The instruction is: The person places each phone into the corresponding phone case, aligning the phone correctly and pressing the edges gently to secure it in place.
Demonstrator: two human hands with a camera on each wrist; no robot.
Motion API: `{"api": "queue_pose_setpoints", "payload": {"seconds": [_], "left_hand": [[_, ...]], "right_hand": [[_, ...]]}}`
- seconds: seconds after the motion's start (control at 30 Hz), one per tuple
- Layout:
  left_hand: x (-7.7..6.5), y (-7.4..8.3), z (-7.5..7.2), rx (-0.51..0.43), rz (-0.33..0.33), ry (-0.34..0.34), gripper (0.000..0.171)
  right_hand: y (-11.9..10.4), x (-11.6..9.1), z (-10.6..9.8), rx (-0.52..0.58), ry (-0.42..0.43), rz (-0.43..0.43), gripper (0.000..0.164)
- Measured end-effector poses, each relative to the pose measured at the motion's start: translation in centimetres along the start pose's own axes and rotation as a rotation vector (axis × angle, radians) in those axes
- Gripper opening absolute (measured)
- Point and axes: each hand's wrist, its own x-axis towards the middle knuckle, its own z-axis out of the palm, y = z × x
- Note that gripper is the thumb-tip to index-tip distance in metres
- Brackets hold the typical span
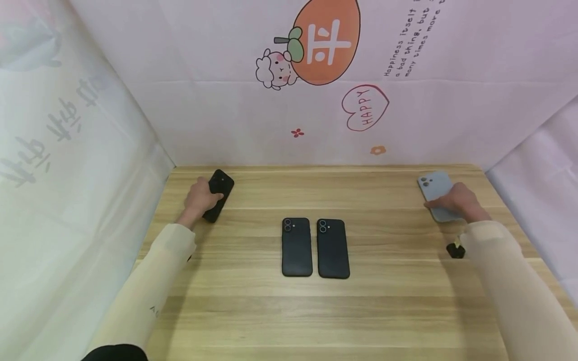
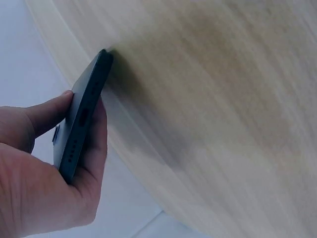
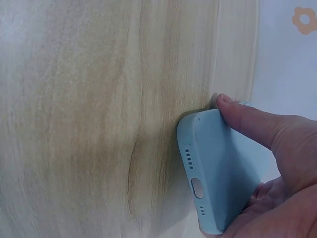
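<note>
At the far left of the table, my left hand [image 1: 200,197] grips a black phone [image 1: 221,186]. The left wrist view shows the thumb on the back of this phone [image 2: 85,116] and the fingers beneath it, with one edge tipped up off the wood. My right hand [image 1: 457,199] holds a light blue phone [image 1: 434,185] near the far right corner. In the right wrist view its thumb lies along one edge of the blue case [image 3: 223,163] and the fingers wrap the opposite edge. Two more black phones, a left one [image 1: 297,250] and a right one [image 1: 333,253], lie side by side mid-table, camera side up.
The wooden table [image 1: 271,311] meets a white printed cloth [image 1: 217,115] at its back edge, with more cloth hanging at both sides. A small black object [image 1: 455,250] shows beside the right sleeve. A black shape [image 1: 115,352] appears at the lower left.
</note>
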Motion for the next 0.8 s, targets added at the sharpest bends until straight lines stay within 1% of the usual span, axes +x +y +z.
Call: {"api": "queue_pose_setpoints", "payload": {"seconds": [0.13,0.2,0.27,0.37,0.5,0.57,0.63,0.8], "left_hand": [[-0.1,-0.1,0.0,-0.094,0.021,-0.019,0.071],[-0.2,-0.2,0.0,-0.167,0.022,-0.032,0.070],[-0.3,-0.4,0.0,-0.261,0.011,-0.048,0.066],[-0.4,-0.6,0.0,-0.432,-0.013,-0.089,0.061],[-0.7,-0.5,-0.2,-0.602,-0.053,-0.175,0.055],[-1.1,-0.4,-0.2,-0.647,-0.065,-0.207,0.054],[-1.5,-0.3,-0.2,-0.700,-0.056,-0.247,0.053],[-2.7,0.2,-0.3,-0.806,-0.014,-0.296,0.055]], "right_hand": [[0.0,-0.4,0.0,0.029,0.057,-0.005,0.094],[-0.1,-0.5,-0.1,0.058,0.069,-0.008,0.088],[-0.2,-0.6,-0.1,0.075,0.080,-0.018,0.085],[-0.3,-0.6,-0.2,0.088,0.102,-0.039,0.080],[-0.3,-0.5,-0.3,0.101,0.133,-0.077,0.069],[-0.3,-0.4,-0.5,0.115,0.141,-0.097,0.065],[-0.4,-0.3,-0.6,0.126,0.146,-0.113,0.062],[-1.2,-0.6,-0.9,0.162,0.132,-0.090,0.061]]}}
